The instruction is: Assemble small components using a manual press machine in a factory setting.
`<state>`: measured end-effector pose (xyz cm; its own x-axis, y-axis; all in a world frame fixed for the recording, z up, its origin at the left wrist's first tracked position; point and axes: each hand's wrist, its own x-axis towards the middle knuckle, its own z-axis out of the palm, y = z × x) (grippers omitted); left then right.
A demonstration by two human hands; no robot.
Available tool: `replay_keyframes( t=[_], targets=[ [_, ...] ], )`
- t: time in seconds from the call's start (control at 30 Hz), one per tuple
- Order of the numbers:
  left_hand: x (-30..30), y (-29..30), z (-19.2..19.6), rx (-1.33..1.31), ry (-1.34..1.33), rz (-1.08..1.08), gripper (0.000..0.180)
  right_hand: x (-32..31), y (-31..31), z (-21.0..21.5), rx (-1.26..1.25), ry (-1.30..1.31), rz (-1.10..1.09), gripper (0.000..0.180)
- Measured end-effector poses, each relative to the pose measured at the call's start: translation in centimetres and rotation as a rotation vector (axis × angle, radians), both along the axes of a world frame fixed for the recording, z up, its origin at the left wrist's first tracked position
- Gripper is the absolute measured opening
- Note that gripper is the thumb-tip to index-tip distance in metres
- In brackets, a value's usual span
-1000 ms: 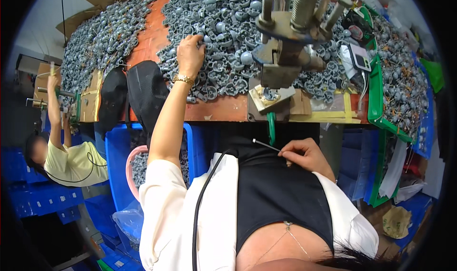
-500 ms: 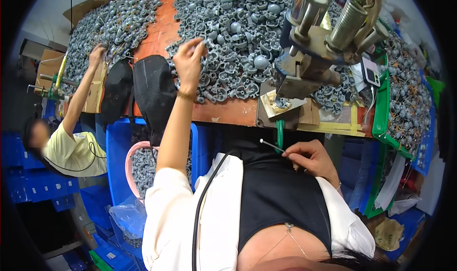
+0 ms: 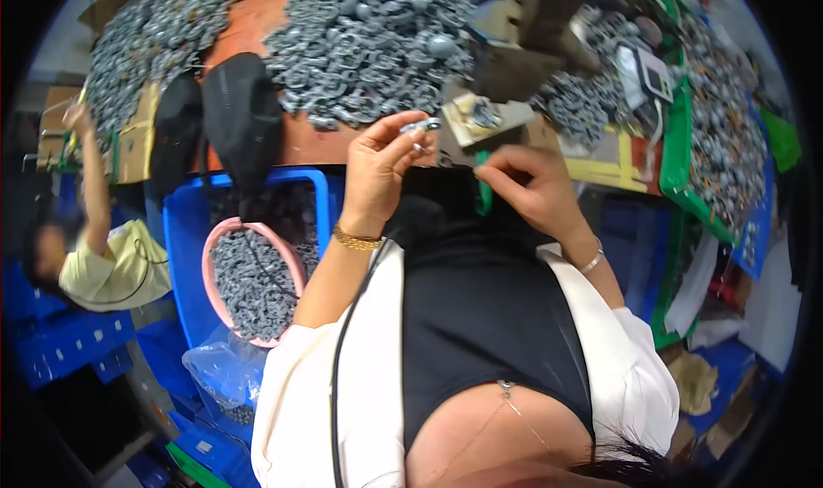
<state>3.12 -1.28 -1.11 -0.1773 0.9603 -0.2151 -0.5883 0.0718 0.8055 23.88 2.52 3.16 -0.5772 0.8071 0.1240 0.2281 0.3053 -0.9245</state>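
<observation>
Between the thumb and fingers of my left hand [image 3: 377, 164] is a small grey plastic part [image 3: 426, 124], held just in front of the table edge. My right hand [image 3: 538, 186] is closed in a pinch to the right of it, near the green ring [image 3: 484, 189] below the table edge. What that pinch holds, if anything, does not show. Just beyond both hands sits a pale fixture block [image 3: 463, 129] with a grey piece in it, under the blurred metal press [image 3: 523, 51]. A big heap of similar grey parts [image 3: 360, 59] covers the table behind my left hand.
Black mesh covers [image 3: 243, 115] hang over the edge at left, above a blue bin [image 3: 182, 256] with a pink-rimmed basket [image 3: 300, 269]. A green tray [image 3: 677, 166] stands right, near a white device with a cable [image 3: 653, 76]. Far left, another person [image 3: 116, 265] reaches over another heap.
My left hand has come back from the heap toward the fixture, now with a grey part. My right hand has risen toward the table edge; the metal pin it held no longer shows. The view shifted.
</observation>
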Motion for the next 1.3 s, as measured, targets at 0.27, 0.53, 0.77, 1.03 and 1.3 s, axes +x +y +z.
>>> replay_keyframes(
  t=[0.27,0.53,0.77,1.03,1.3],
  targets=[
    [3.2,-0.8,0.5,0.003,0.001,-0.082,0.03,2.7,-1.7,-0.9,0.147,0.03,-0.147,0.013],
    [3.2,-1.3,2.1,0.101,0.132,-0.098,0.026,2.5,-2.1,0.2,0.375,0.035,-0.187,0.011],
    [2.7,-1.6,2.5,0.09,0.198,-0.337,0.021,2.5,-3.1,0.5,0.267,0.063,-0.135,0.009],
    [3.7,-1.4,3.2,0.387,0.536,-0.499,0.025,3.0,-2.9,-1.4,-0.285,0.156,-0.215,0.014],
    [2.8,0.1,1.6,0.794,1.139,-0.378,0.048,1.9,-0.9,-2.9,-1.216,0.667,-0.129,0.016]
  ],
)
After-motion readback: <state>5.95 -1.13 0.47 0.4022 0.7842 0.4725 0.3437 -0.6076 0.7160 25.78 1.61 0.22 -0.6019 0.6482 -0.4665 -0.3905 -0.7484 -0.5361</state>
